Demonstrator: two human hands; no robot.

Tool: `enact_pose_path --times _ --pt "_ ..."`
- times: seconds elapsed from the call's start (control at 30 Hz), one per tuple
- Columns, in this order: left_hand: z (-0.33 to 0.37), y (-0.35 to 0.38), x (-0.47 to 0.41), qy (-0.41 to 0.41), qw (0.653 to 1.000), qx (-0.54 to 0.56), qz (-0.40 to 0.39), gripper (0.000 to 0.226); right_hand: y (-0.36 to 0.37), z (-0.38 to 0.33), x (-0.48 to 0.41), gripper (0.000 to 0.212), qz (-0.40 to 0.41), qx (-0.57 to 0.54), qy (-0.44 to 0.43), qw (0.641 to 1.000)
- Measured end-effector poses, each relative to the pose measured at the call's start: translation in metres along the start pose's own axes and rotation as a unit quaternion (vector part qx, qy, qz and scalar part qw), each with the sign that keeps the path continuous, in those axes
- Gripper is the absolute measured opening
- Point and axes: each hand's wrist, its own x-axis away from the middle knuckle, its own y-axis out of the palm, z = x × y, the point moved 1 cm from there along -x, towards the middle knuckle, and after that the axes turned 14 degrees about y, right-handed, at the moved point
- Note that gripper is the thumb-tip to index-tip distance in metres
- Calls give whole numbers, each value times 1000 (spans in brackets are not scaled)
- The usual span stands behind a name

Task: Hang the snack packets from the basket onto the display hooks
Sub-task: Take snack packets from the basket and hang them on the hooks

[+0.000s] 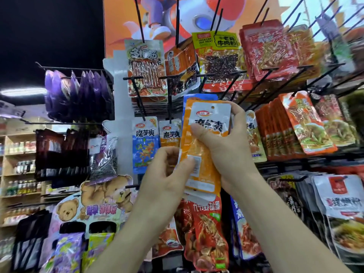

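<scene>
Snack packets (199, 150), orange ones in a small stack, are in the middle of the frame, held up in front of the display. My right hand (226, 154) grips the upper part of the stack: the thumb lies across the white label and the fingers are curled round the right edge to the back. My left hand (163, 180), lower and more to the left, pinches the lower left edge between thumb and fingers. The hanging hole (212, 107) of the front packet is free, not yet on any hook. The basket is not in view.

Just left of the stack an orange packet of the same kind (170, 133) hangs on a black hook (169, 103), and left of that a blue packet (145, 140).

What I think can go wrong: I hold several packets together, so their holes may not stand in line. The hook tip may then pass only through the front one, and the others would drop when I let go. The film looks smooth, so the stack may fan out under my thumb. The hole is small; if I push beside it, I may knock the hanging packet off. The blue packet is very near, so I could also take the wrong hook.
</scene>
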Motion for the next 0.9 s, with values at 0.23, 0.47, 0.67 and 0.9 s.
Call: enact_pose_path --times 0.23,0.47,0.67,0.9 --pt "3 -8 -21 38 995 -58 78 23 3 6 6 67 -6 14 -51 999" --pt "-2 -12 -16 23 996 -60 61 25 -8 7 16 74 -88 108 -71 988" --pt "6 -11 -15 -15 1000 -17 9 31 -11 12 18 54 -72 97 -4 993" --pt "1 0 -16 56 984 -84 143 17 -8 11 37 56 -127 48 29 990"
